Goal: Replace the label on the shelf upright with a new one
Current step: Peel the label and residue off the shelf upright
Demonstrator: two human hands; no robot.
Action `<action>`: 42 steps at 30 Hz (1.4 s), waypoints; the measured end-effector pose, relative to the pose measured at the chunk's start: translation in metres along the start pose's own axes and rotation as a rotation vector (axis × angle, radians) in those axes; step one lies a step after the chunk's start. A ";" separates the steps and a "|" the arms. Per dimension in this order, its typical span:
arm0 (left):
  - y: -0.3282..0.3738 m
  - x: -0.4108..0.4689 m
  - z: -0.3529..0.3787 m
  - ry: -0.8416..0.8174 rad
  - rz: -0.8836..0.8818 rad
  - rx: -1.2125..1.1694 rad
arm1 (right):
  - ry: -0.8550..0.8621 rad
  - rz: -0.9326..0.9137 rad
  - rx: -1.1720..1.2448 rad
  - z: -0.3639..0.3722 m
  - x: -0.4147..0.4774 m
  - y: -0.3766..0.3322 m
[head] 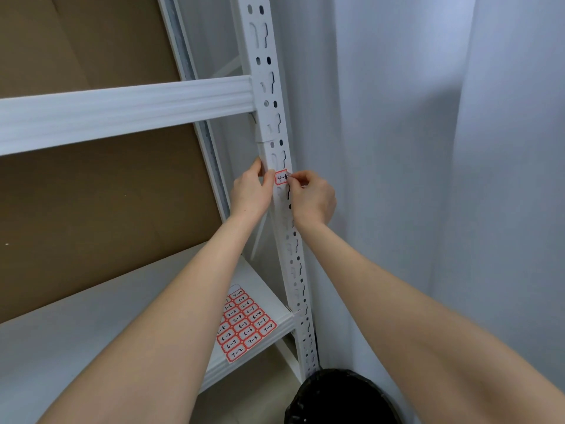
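Head view only.

Label (281, 177): red-bordered white sticker on the front face of the white shelf upright (273, 96), just below the upright's joint sleeve. Handwritten "4-" is readable. The next character looks like 8 but is partly covered by fingertips.

Right hand (312, 198): grip closed on the label's right edge, thumb and forefinger pinching it at the upright's corner. Can't tell whether that edge is lifted or flat.

Left hand (251, 192): grip closed on the shelf upright. The fingers wrap its left edge and the thumb is on the front face, touching or just beside the label's left border.

Label sheet (246, 325): lies flat on the lower shelf (269, 289), near its front right corner, partly hidden by the left forearm. Same red-bordered stickers, handwritten. Readable ones are 4-10, 1-7, 2-6, 6-1, 6-4, 7-1, 7-4, 6-3, 1-6, 7-3, 6-2, 6-5 and 7-2. One blank slot at the top of the sheet.

Surroundings: white ribbed beam (122, 113) runs left from the upright. Brown cardboard (76, 215) fills the bays behind it. White curtain (458, 148) is right of the upright, in folds. Black bin (342, 399) with a liner sits on the floor (256, 390) at the upright's foot.
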State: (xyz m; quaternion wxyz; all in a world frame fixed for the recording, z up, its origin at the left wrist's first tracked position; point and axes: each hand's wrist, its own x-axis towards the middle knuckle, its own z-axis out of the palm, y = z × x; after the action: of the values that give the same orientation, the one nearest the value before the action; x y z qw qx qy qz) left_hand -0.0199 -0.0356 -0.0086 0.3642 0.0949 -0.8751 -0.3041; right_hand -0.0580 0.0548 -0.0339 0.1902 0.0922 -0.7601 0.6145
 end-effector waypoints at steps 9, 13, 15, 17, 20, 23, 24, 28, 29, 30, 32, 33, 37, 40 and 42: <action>-0.001 0.000 0.000 -0.005 0.001 0.017 | -0.100 -0.032 -0.218 0.002 0.012 -0.005; 0.000 0.000 -0.001 0.001 0.002 0.007 | -0.110 -0.041 -0.273 0.004 0.012 -0.006; 0.000 -0.001 -0.002 -0.001 0.006 0.010 | -0.118 -0.032 -0.268 0.004 0.011 -0.007; 0.000 0.000 -0.002 -0.001 0.006 0.015 | -0.127 -0.022 -0.258 0.004 0.011 -0.007; 0.001 -0.001 -0.002 -0.002 0.001 0.005 | -0.144 -0.019 -0.238 0.003 0.011 -0.005; 0.002 -0.002 -0.003 -0.012 0.001 -0.006 | -0.152 -0.029 -0.225 0.003 0.010 -0.004; 0.002 -0.002 -0.003 -0.014 0.001 -0.010 | -0.151 -0.035 -0.215 0.003 0.010 -0.004; 0.002 -0.003 -0.003 -0.013 -0.007 -0.014 | -0.106 -0.060 -0.082 0.003 0.009 0.002; 0.003 -0.003 -0.003 -0.011 -0.006 -0.008 | -0.091 -0.050 -0.036 0.002 0.007 0.003; 0.003 -0.003 -0.002 -0.009 -0.004 -0.001 | -0.080 -0.040 -0.007 0.000 0.007 0.003; 0.003 -0.002 -0.002 -0.006 -0.003 0.005 | -0.075 -0.043 -0.009 -0.001 0.006 0.003; 0.002 -0.002 -0.002 -0.004 -0.006 0.005 | -0.072 -0.053 -0.026 -0.002 0.006 0.003; 0.001 -0.001 -0.002 -0.009 -0.009 -0.004 | -0.043 -0.104 -0.139 -0.002 0.008 0.001; 0.001 -0.001 -0.002 -0.012 -0.001 -0.002 | -0.033 -0.124 -0.210 -0.002 0.009 0.000; 0.002 -0.002 -0.002 -0.013 -0.002 -0.005 | -0.035 -0.130 -0.225 -0.002 0.008 0.001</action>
State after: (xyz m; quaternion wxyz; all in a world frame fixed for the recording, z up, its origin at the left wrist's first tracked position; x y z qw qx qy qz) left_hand -0.0168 -0.0343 -0.0075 0.3585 0.0927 -0.8766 -0.3075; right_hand -0.0654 0.0576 -0.0312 0.2255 0.1301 -0.8198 0.5100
